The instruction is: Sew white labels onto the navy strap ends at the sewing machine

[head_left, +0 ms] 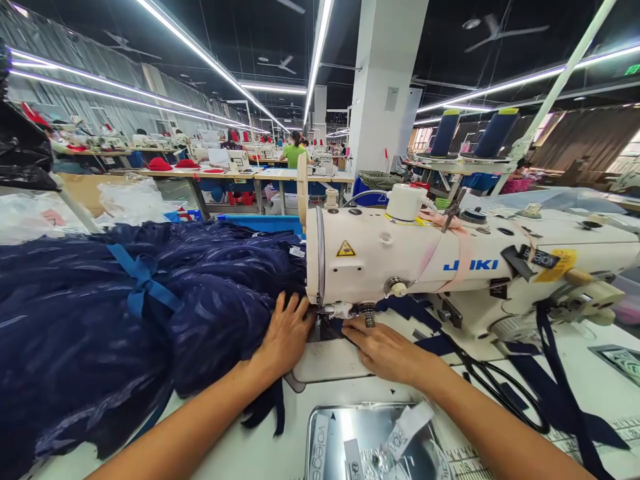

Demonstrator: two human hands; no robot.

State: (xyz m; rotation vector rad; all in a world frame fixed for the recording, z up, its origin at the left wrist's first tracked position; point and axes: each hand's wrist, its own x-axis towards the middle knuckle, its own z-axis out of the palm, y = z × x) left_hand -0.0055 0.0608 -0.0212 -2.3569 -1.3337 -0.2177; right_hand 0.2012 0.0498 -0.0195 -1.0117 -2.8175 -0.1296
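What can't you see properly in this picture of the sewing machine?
- Needle: head view, hidden behind the left hand, right hand and sewing machine.
- Labels in the metal tray: cut off by the bottom edge.
- Distant workers: too small.

The needle area is hemmed in at 12 o'clock by the sewing machine head (400,267), at 9 o'clock by the heaped navy fabric (125,313), and at 3 o'clock by scissors (500,387); open tabletop (270,453) is left only at 6 o'clock, partly taken by a metal tray (370,440)
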